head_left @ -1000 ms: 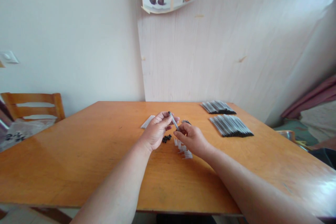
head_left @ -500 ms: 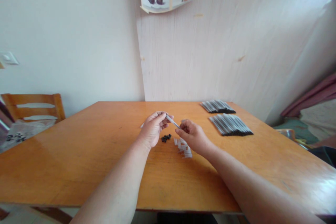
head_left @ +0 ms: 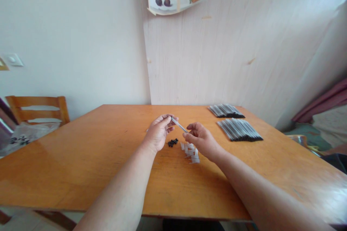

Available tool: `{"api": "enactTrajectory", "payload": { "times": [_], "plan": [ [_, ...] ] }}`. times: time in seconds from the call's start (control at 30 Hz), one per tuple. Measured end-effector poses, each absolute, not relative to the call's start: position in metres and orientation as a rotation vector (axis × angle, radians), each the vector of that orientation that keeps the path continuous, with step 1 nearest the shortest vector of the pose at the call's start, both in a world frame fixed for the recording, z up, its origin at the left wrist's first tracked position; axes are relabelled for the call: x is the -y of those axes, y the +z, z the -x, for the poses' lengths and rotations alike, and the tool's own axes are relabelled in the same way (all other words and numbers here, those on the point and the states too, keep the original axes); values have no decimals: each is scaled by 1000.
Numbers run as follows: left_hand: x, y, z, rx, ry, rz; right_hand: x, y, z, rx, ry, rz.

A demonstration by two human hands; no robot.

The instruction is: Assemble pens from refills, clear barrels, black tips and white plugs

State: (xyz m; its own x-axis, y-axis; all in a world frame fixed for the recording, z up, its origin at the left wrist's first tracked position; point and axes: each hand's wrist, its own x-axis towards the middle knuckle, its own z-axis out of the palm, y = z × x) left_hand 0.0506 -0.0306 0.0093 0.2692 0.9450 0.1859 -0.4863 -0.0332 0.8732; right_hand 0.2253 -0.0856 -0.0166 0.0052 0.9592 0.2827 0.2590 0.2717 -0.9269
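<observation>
A slim clear pen slants between my two hands above the middle of the table. Its upper left end is pinched by the thumb and fingers of my left hand. The lower right end meets the closed thumb and fingertips of my right hand, which partly hide it. Under the hands, several small black plugs lie in a heap. Just right of them is a cluster of clear pen caps, partly covered by my right hand.
Two rows of clear pens with black ends, one nearer and one farther, lie on the right of the wooden table. A wooden chair with a plastic bag stands at the left. A wall edges the table's far side.
The pen has turned from a steep slant to a flatter one between the hands. My right hand has shifted slightly right, and my left fingers have closed farther over the pen's upper end.
</observation>
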Motion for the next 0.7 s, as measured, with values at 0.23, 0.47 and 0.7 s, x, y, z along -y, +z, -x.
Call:
{"api": "enactTrajectory", "payload": {
  "times": [0.23, 0.47, 0.7],
  "plan": [
    [27, 9, -47, -498, 1224, -1001, 87, -11, -225, 1479, 869, 1192],
    [23, 5, -45, -493, 1237, -971, 89, -11, -225, 1482, 967, 1165],
    [22, 5, -45, -485, 1249, -943, 85, -17, -229, 1497, 826, 1151]
  ]
}}
